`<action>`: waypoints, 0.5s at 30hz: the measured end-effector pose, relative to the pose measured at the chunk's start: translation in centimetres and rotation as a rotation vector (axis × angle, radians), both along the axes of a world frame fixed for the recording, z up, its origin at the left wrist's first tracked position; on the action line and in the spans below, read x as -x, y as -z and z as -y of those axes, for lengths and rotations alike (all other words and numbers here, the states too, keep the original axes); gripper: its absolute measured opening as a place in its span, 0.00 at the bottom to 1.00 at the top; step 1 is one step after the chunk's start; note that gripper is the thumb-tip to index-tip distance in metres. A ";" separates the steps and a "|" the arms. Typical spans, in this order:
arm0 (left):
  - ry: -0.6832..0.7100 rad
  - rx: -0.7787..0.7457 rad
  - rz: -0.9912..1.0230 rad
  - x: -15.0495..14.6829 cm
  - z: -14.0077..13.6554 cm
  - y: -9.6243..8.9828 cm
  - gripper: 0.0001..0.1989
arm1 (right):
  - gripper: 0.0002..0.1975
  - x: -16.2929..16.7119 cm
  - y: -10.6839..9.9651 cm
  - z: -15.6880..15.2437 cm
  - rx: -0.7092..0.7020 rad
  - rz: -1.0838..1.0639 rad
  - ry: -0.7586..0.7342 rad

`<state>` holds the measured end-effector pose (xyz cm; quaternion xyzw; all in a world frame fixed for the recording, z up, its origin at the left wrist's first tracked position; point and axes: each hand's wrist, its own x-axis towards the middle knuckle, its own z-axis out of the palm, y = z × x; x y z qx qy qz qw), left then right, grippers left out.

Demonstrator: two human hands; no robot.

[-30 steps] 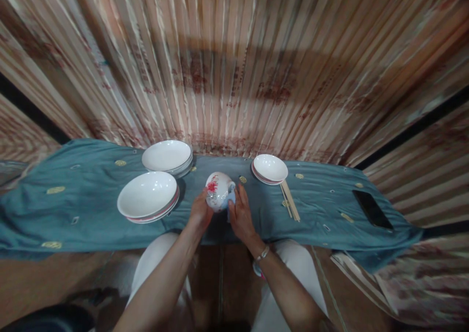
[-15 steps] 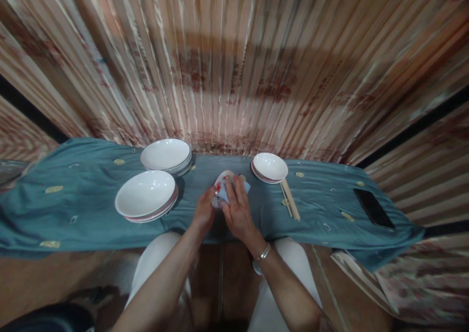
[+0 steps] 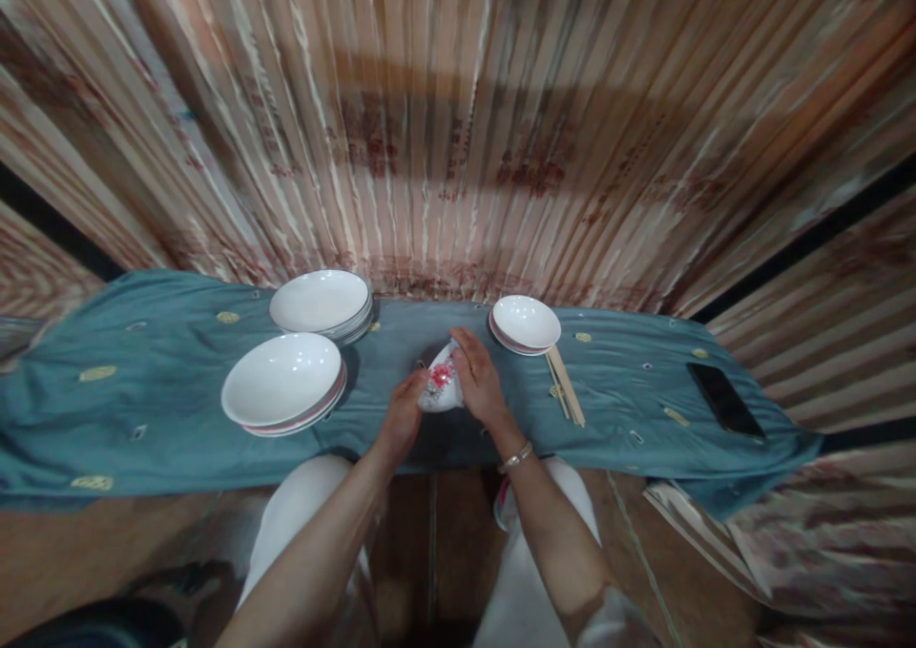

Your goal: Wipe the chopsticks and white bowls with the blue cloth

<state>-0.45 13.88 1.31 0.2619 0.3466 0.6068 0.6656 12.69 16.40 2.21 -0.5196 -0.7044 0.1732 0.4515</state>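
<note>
A small white bowl [image 3: 440, 381] with a red flower pattern is tilted on its side above the middle of the cloth-covered table. My left hand [image 3: 405, 407] is closed on its left edge. My right hand [image 3: 478, 381] lies against the bowl's right side, fingers together and bent over the rim. The light blue cloth seen under that hand in the earlier frame is now almost wholly hidden behind the palm and bowl.
To the left stand two stacks, white bowls [image 3: 282, 378] and white plates [image 3: 321, 302]. At right are a stack of smaller bowls [image 3: 526, 322], wooden chopsticks [image 3: 565, 386] and a black phone [image 3: 725, 399]. A pleated curtain [image 3: 429, 152] hangs behind the table [image 3: 178, 371].
The bowl has been turned so its flowered outside faces me. My right hand has slid from across it to its right side, and the blue cloth has gone out of sight.
</note>
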 end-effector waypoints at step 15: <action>-0.089 0.087 0.110 0.9 -0.4 -0.4 0.10 | 0.33 1.5 6.0 -3.1 0.397 -0.811 0.092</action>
